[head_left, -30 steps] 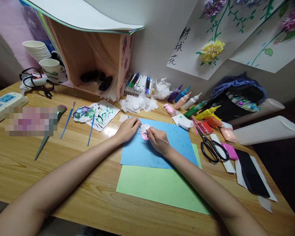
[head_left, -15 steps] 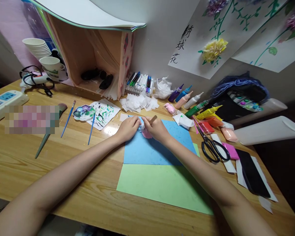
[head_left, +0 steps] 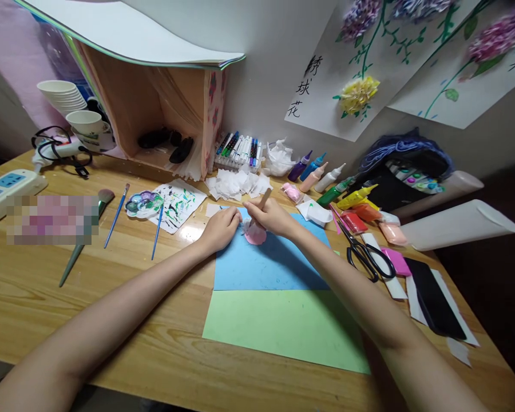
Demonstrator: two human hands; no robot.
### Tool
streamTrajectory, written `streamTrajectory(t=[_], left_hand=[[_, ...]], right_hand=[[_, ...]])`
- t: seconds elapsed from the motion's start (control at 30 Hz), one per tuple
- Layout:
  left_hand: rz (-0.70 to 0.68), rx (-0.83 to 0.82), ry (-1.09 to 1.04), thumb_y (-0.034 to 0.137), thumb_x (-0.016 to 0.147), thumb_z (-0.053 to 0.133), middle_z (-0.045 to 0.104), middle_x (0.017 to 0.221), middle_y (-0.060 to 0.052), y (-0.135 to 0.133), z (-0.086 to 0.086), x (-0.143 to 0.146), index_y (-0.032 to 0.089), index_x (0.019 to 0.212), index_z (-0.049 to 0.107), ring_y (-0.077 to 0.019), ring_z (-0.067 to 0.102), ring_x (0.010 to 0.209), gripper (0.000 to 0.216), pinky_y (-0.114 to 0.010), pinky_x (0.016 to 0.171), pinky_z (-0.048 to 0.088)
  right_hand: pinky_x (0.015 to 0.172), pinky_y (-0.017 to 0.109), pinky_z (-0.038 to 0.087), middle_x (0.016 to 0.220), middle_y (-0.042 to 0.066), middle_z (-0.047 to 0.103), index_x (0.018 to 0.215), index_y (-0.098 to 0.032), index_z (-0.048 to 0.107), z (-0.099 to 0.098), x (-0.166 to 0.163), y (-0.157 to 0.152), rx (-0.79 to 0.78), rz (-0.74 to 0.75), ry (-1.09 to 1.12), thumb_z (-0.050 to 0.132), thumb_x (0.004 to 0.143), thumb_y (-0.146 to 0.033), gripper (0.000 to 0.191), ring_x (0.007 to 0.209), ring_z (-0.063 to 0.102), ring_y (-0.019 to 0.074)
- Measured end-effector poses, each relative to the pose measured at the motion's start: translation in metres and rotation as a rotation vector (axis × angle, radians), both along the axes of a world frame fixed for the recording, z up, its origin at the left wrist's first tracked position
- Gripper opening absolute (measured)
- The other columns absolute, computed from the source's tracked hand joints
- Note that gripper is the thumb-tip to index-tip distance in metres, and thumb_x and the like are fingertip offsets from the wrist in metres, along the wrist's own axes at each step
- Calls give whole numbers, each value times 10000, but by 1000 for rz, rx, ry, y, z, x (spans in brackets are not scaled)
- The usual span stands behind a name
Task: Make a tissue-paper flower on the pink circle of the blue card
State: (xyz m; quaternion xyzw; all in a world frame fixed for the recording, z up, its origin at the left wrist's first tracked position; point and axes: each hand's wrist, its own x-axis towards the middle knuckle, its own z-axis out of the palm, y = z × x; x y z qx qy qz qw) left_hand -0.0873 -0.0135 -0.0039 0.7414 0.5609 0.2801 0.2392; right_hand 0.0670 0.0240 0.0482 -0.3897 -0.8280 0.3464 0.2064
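On the blue sheet (head_left: 266, 263) lies a round pink piece (head_left: 256, 236), with a small crumpled whitish bit (head_left: 246, 225) at its left edge. My right hand (head_left: 274, 218) grips a thin brown stick (head_left: 265, 198) above the pink piece; its lower end points down toward it. To the left, my left hand (head_left: 221, 230) rests on the sheet with its fingers curled together, fingertips close to the whitish bit. Whether those fingers pinch anything is hidden.
A green sheet (head_left: 278, 326) lies under the blue one. Torn white paper (head_left: 239, 184) and paint bottles (head_left: 324, 178) stand behind my hands. To the right are black scissors (head_left: 367, 254) and a phone (head_left: 435, 300); brushes (head_left: 117, 216) and a palette (head_left: 143, 204) are left.
My right hand has lifted slightly and moved apart from my left, the stick now more upright. More of the pink piece shows. The view has shifted slightly.
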Motion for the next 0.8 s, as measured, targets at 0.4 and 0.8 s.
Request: streamTrajectory(t=[0.4,0.8], left_hand=[[-4,-20,-27,281,914,265,593,789,-23,-2,4,1,206,760,477,-178,544,806,272,-297,739,394],[-7,0,5,290,914,282,601,801,-28,-2,2,0,203,762,485,-183,547,804,269,-298,722,390]], right_hand=[[513,223,304,506,-39,444,596,-194,390,-23,26,-31,193,-19,2,319,938,-368,390,475,416,91],[510,217,271,518,-44,417,608,-200,397,-35,19,-24,282,-12,-51,344,933,-332,354,471,395,97]])
